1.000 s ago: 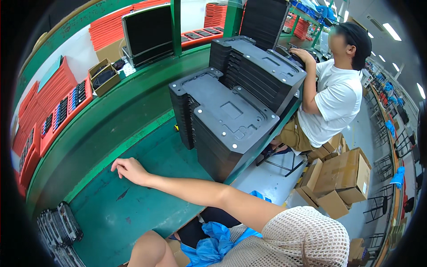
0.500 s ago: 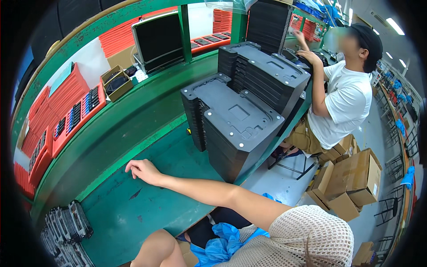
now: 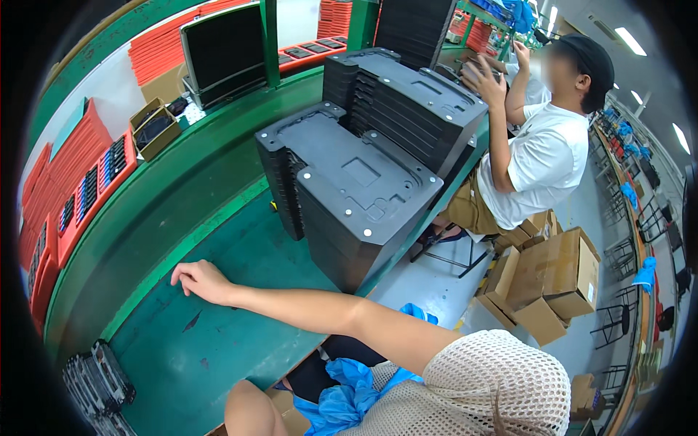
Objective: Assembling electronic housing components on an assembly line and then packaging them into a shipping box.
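Resting the right hand (image 3: 200, 280) palm down on the worn, dark-green rubber-topped bench (image 3: 218, 341), close to its raised light-green back lip and well in from its near edge. Keeping the fingers (image 3: 179, 276) loosely curled and close together, tips touching the mat, pinching nothing. Reaching across with the bare forearm from the near edge of the bench.

Standing just to the right of the hand, near the bench's right end but apart from it: a stack of dark grey moulded plastic trays (image 3: 349, 196), one corner hanging over the near edge. Rising behind that, further along the bench: a taller stack of the same grey trays (image 3: 407, 102).

Lying at the bench's near left corner: a row of black ribbed holders (image 3: 94, 378). Sitting on the green shelf behind the bench: an open cardboard box (image 3: 153, 127), a flat black panel in a pale frame (image 3: 222, 51), and orange-red trays of small dark parts (image 3: 80, 196).

Sitting past the far right end of the bench: a co-worker in a white T-shirt (image 3: 538, 160), both hands raised. Piling up on the floor beside that person: brown cardboard cartons (image 3: 560, 276).
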Available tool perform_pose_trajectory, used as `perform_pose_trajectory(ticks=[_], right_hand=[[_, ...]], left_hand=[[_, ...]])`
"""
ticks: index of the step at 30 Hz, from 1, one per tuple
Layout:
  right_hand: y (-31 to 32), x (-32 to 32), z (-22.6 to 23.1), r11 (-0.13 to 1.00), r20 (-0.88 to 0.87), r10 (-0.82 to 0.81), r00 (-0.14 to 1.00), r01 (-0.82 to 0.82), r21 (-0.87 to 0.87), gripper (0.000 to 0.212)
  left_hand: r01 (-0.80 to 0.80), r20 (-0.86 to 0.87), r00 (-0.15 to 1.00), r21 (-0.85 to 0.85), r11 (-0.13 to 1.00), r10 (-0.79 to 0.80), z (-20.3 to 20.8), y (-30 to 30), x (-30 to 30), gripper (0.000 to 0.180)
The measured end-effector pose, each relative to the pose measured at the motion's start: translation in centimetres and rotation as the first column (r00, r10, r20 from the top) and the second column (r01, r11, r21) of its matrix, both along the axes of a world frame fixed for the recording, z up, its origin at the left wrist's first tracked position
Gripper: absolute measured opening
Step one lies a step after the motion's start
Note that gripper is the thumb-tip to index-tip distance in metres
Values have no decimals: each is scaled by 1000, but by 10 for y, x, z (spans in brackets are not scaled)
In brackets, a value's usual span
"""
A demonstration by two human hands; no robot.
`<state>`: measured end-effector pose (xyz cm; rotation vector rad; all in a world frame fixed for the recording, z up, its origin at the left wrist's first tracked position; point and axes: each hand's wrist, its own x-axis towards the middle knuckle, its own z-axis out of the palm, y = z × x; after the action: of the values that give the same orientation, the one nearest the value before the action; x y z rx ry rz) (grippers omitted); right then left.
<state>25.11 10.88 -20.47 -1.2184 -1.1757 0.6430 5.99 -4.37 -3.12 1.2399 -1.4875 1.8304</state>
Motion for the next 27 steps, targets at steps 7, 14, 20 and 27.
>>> perform_pose_trajectory(ticks=[7, 14, 20, 27], right_hand=[[1, -3, 4, 1000, 1, 16, 1000, -16, -9, 18], [-3, -8, 8, 1000, 16, 15, 1000, -15, 2, 19], [-7, 9, -4, 999, 34, -34, 999, 33, 12, 20], [7, -7, -4, 998, -1, 20, 1000, -20, 56, 20]], left_hand=[[219, -191, 968, 325, 920, -163, 4, 17, 14, 12], [423, -411, 892, 613, 667, -189, 20, 31, 23, 14], [579, -593, 800, 726, 371, -90, 40, 40, 26, 15], [614, -738, 657, 641, 461, 152, 51, 39, 39, 15]])
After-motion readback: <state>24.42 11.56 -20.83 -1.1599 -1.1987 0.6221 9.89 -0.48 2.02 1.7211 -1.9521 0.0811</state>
